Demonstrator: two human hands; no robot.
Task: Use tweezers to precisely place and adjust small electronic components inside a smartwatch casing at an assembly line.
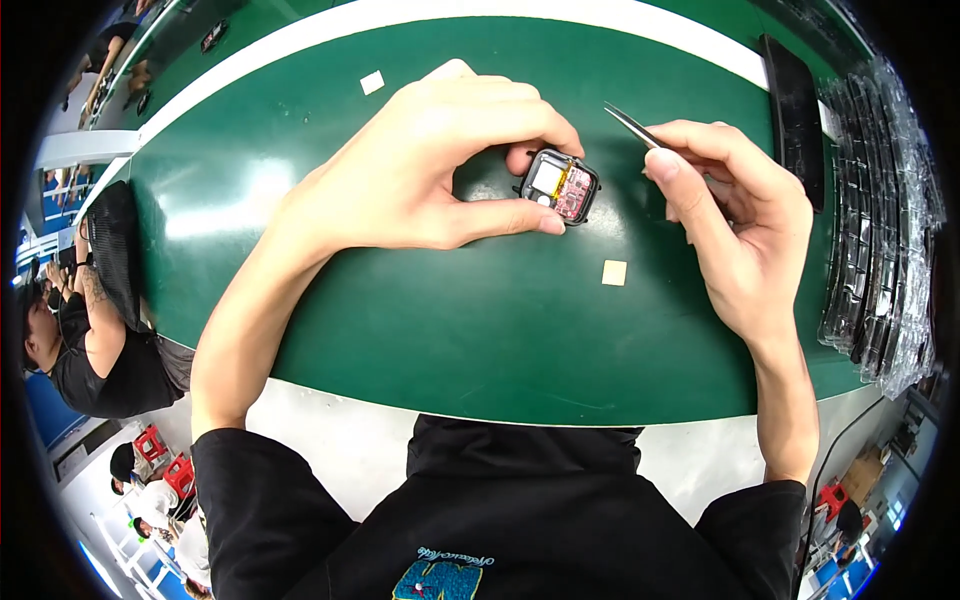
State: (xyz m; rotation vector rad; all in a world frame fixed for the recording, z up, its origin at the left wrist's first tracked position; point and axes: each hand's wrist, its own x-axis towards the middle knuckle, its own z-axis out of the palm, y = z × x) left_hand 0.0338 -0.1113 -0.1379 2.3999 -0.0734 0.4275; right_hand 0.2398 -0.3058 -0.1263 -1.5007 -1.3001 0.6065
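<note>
My left hand (455,160) grips a small open smartwatch body (548,178) by its edges, thumb at the near side and fingers at the far side. Its black case shows a red circuit board, a silvery block and a strip of yellow tape inside. To the right, my right hand (735,205) pinches a pair of dark tweezers (630,124), their tips pointing up and left, apart from the watch body. A small cream square (614,273) lies on the green table below the watch body, and another pale square (372,82) lies beyond my left hand.
Stacked clear plastic trays (880,230) line the right end of the green table (480,340), with a long black tray (793,120) beside them. A black mesh-like object (112,250) is at the left edge, near a seated person (95,345). More people and red stools show farther off.
</note>
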